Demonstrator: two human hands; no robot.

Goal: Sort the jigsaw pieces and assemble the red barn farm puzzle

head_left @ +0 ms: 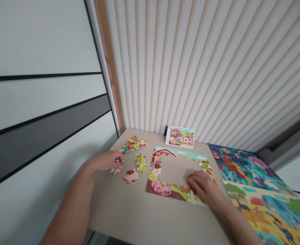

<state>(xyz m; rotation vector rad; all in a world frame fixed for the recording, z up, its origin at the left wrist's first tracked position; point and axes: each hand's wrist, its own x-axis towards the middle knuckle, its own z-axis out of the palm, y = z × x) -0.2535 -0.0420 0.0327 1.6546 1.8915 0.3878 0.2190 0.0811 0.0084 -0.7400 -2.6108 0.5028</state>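
At the left of the table, my left hand [111,160] has its fingers closed around a small jigsaw puzzle piece [118,160], mostly covered by the fingers. Just below it lies a striped, colourful piece [114,171]. Loose pieces lie to its right: a pink one with brown patches [131,176], green ones [141,163] and a cluster of mixed pieces [133,144]. My right hand [202,185] rests on the lower right of a farm puzzle [162,188], fingers stretched and lying low. The puzzle's border is joined into a ring around a bare middle.
A small card with the farm picture [182,137] stands behind the puzzle, near the pleated curtain [165,68]. At the right lie a dark blue picture puzzle [244,166] and a yellow animal one [269,211]. A white panelled surface [50,143] borders the left.
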